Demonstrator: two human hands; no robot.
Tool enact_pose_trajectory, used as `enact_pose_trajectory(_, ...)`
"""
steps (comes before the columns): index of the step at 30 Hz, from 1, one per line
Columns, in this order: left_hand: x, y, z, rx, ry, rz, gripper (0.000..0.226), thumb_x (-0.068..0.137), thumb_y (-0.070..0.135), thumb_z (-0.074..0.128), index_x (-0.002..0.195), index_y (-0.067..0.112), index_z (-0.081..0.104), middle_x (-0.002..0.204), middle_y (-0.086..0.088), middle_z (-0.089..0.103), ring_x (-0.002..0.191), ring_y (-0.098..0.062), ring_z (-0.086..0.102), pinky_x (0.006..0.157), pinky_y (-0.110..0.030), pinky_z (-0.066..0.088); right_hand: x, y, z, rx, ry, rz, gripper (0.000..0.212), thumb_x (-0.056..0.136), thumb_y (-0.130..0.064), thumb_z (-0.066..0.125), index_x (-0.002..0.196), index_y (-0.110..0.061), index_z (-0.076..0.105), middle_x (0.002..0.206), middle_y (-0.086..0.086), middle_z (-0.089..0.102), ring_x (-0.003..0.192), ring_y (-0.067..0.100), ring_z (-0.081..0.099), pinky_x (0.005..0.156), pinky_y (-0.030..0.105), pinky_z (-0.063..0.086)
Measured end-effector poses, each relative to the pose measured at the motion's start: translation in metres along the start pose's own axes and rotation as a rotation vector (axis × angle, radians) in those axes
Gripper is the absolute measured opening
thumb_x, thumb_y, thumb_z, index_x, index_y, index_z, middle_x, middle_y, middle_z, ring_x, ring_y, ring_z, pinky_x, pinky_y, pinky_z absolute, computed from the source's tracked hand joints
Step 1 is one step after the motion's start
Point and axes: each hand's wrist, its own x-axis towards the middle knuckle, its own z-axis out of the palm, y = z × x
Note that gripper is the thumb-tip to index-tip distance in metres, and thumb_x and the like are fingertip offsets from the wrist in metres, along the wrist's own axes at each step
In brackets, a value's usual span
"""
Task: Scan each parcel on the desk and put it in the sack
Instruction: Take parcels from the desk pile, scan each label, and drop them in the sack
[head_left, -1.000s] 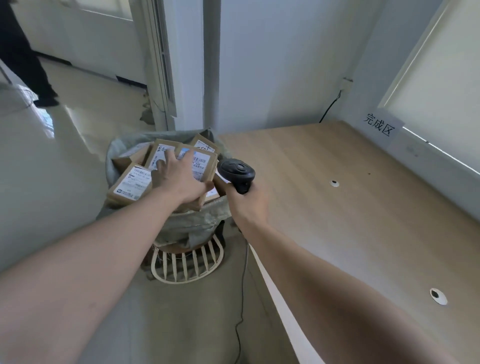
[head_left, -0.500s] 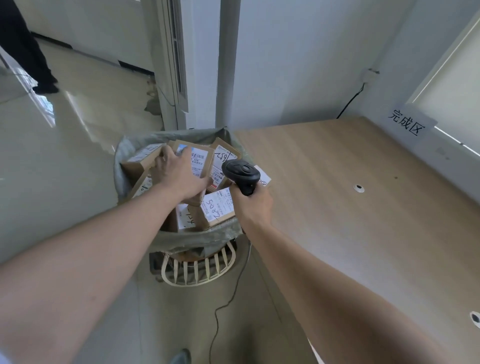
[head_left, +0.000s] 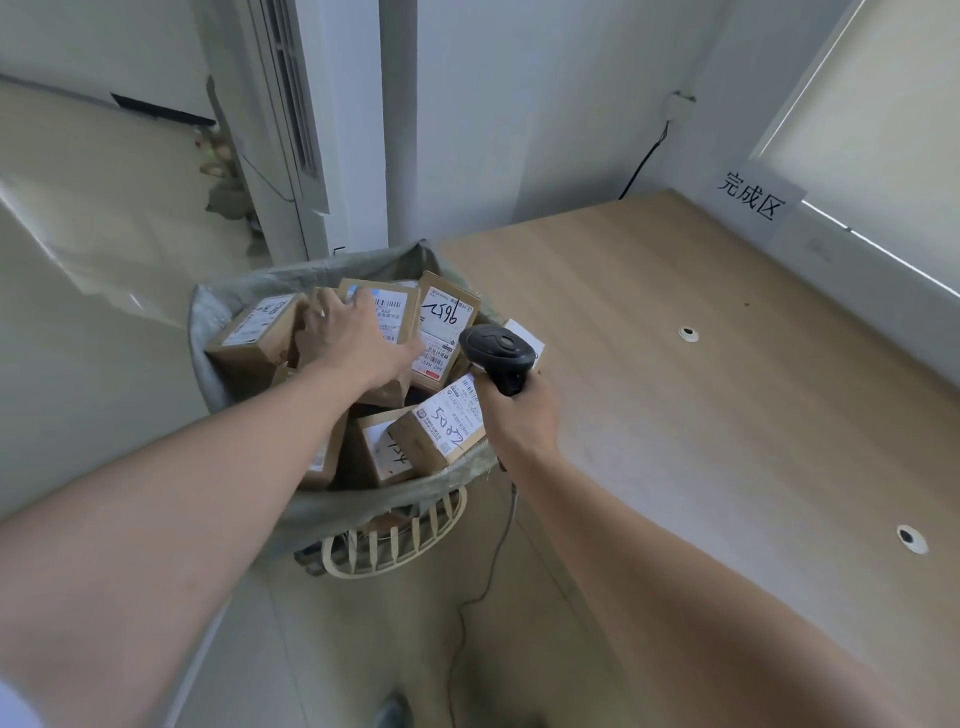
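Observation:
A grey-green sack (head_left: 358, 501) stands on the floor beside the desk's left edge, filled to the rim with several brown cardboard parcels with white labels. My left hand (head_left: 353, 343) lies over the topmost parcel (head_left: 387, 312) in the sack, fingers spread and flat, not clasping it. Beside it a parcel with handwritten digits (head_left: 447, 314) leans upright, and another parcel (head_left: 444, 434) lies near the sack's front rim. My right hand (head_left: 519, 421) grips a black barcode scanner (head_left: 498, 351) over the sack's right rim. No parcel shows on the wooden desk (head_left: 701, 395).
The sack sits in a cream slatted basket (head_left: 395, 543). The scanner's cable (head_left: 488, 577) trails to the floor. The desk has two round cable holes (head_left: 688, 334) and a paper sign (head_left: 750, 200) on the wall behind. A tall white unit (head_left: 291, 130) stands behind the sack.
My left hand carried a parcel down onto the pile in the sack and has opened flat on it. The view has tilted down and left; the scanner hand stayed near the rim.

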Motion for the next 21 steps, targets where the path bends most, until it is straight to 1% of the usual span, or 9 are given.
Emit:
enact_pose_trajectory(2, -0.001, -0.002, 0.003, 0.007, -0.05, 0.01, 0.1, 0.076, 0.077, 0.07, 0.149, 0.02, 0.033, 0.15, -0.021, 0.029, 0.14, -0.042, 0.035, 0.108, -0.052, 0.04, 0.001, -0.002, 0.0, 0.002, 0.009, 0.013, 0.026, 0.094, -0.039, 0.07, 0.077, -0.023, 0.06, 0.048, -0.02, 0.049, 0.044, 0.005, 0.042, 0.052, 0.027, 0.034)
enact_pose_trajectory(4, -0.002, -0.002, 0.006, 0.006, -0.081, 0.034, 0.099, 0.079, 0.071, 0.073, 0.151, 0.018, 0.032, 0.151, -0.021, 0.026, 0.142, -0.043, 0.033, 0.113, -0.052, 0.037, 0.002, -0.001, 0.001, -0.004, 0.015, 0.01, 0.026, 0.095, -0.039, 0.07, 0.077, -0.023, 0.061, 0.047, -0.02, 0.049, 0.044, 0.005, 0.042, 0.052, 0.026, 0.034)
enact_pose_trajectory(7, -0.003, -0.001, 0.009, -0.002, -0.087, 0.079, 0.095, 0.08, 0.066, 0.075, 0.149, 0.016, 0.033, 0.148, -0.019, 0.026, 0.14, -0.041, 0.032, 0.114, -0.051, 0.035, 0.001, 0.002, 0.002, -0.003, 0.027, -0.014, 0.026, 0.095, -0.038, 0.071, 0.078, -0.02, 0.063, 0.047, -0.019, 0.049, 0.045, 0.004, 0.043, 0.051, 0.026, 0.034)
enact_pose_trajectory(12, -0.001, -0.005, 0.013, -0.005, -0.07, 0.103, 0.1, 0.077, 0.065, 0.079, 0.15, 0.017, 0.032, 0.145, -0.018, 0.026, 0.136, -0.041, 0.035, 0.111, -0.052, 0.038, 0.0, 0.009, 0.007, -0.01, 0.057, 0.004, 0.026, 0.093, -0.037, 0.071, 0.079, -0.016, 0.064, 0.051, -0.01, 0.046, 0.052, 0.012, 0.041, 0.055, 0.029, 0.035)
enact_pose_trajectory(14, 0.001, -0.006, 0.015, 0.009, -0.064, 0.119, 0.099, 0.079, 0.066, 0.077, 0.152, 0.018, 0.031, 0.147, -0.018, 0.025, 0.139, -0.042, 0.032, 0.113, -0.053, 0.036, -0.002, 0.008, 0.008, -0.003, 0.056, 0.003, 0.026, 0.093, -0.038, 0.071, 0.078, -0.019, 0.063, 0.054, -0.009, 0.048, 0.053, 0.013, 0.043, 0.055, 0.029, 0.036)
enact_pose_trajectory(17, 0.003, -0.009, 0.014, 0.073, -0.025, 0.163, 0.092, 0.083, 0.067, 0.071, 0.152, 0.02, 0.032, 0.152, -0.016, 0.025, 0.141, -0.044, 0.031, 0.113, -0.057, 0.038, -0.005, 0.004, 0.006, 0.013, 0.047, -0.007, 0.023, 0.095, -0.039, 0.071, 0.08, -0.022, 0.065, 0.055, -0.009, 0.05, 0.054, 0.012, 0.045, 0.055, 0.028, 0.036)
enact_pose_trajectory(19, 0.005, -0.009, 0.011, 0.111, -0.006, 0.218, 0.084, 0.09, 0.062, 0.065, 0.155, 0.02, 0.032, 0.159, -0.013, 0.023, 0.143, -0.044, 0.031, 0.114, -0.055, 0.036, -0.007, 0.001, 0.003, 0.029, 0.054, -0.005, 0.022, 0.095, -0.038, 0.071, 0.08, -0.021, 0.064, 0.054, -0.01, 0.049, 0.054, 0.011, 0.044, 0.055, 0.027, 0.036)
enact_pose_trajectory(21, 0.004, -0.004, 0.007, 0.124, 0.001, 0.295, 0.076, 0.095, 0.053, 0.06, 0.157, 0.019, 0.033, 0.164, -0.011, 0.023, 0.146, -0.04, 0.029, 0.118, -0.053, 0.03, -0.008, -0.002, -0.002, 0.044, 0.069, 0.001, 0.019, 0.093, -0.036, 0.071, 0.083, -0.021, 0.066, 0.057, -0.009, 0.051, 0.055, 0.011, 0.045, 0.055, 0.028, 0.037)
